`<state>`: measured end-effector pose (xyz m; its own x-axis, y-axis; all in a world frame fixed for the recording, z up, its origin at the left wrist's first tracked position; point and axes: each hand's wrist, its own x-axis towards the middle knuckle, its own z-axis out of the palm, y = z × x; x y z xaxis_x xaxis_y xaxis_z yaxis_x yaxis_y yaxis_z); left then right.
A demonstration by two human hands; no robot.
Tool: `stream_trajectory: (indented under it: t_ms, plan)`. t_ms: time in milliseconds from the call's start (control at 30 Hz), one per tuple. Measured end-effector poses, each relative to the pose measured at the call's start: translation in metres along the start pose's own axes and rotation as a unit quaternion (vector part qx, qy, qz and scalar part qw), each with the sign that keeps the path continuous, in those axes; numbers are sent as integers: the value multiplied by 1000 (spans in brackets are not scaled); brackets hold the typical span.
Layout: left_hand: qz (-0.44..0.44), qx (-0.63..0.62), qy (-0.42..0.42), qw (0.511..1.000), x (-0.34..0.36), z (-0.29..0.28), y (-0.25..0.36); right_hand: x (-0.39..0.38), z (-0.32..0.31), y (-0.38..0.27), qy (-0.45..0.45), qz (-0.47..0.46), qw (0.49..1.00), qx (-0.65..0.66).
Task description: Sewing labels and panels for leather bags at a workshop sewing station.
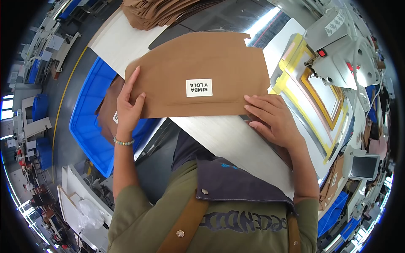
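Centrally, white rectangular label [199, 87] on brown leather panel [202, 63] between both hands.

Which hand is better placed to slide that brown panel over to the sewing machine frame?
Right, probably. The right hand lies flat on the brown panel at the edge nearest the yellow frame under the sewing machine. The left hand grips the far end, over the blue bin.

Your left hand [128, 105] is raised, palm turned toward you, with the fingers [134, 78] straight and pointing up and the thumb [140, 99] pressed forward in a pinch. A bead bracelet [123, 142] sits on this wrist, and the bare forearm goes down to a green sleeve. Your right hand [272, 118] lies flat, palm down, fingers [255, 101] stretched toward the left hand, the forearm coming in from the lower right.
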<state>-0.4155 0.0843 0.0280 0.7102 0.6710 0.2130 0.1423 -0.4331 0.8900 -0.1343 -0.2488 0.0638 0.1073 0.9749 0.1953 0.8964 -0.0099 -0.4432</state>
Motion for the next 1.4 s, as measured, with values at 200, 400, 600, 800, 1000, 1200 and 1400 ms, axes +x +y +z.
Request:
stream_trajectory:
  t_ms: [200, 400, 600, 800, 1000, 1200, 1400]
  plan:
    - [69, 273, 89, 955, 6, -6, -8, -3, 5, 2, 2, -22, 999, 46]
    - [185, 369, 16, 911, 25, 32, 36, 22, -3, -10, 14, -12, 997, -71]
    - [229, 281, -194, 911, 21, 103, 52, 86, 18, 1, 5, -50, 996, -79]
    - [152, 319, -177, 918, 21, 77, 35, 81, 35, 8, -20, -6, 995, -102]
    - [79, 410, -88, 904, 16, 43, 6, 82, 34, 7, -29, 2, 994, -109]
    - [45, 417, 68, 905, 32, 32, -18, 81, 34, 9, -25, 4, 995, -101]
    - [22, 354, 89, 931, 45, 33, -15, 73, 21, 9, 38, 31, 992, 113]
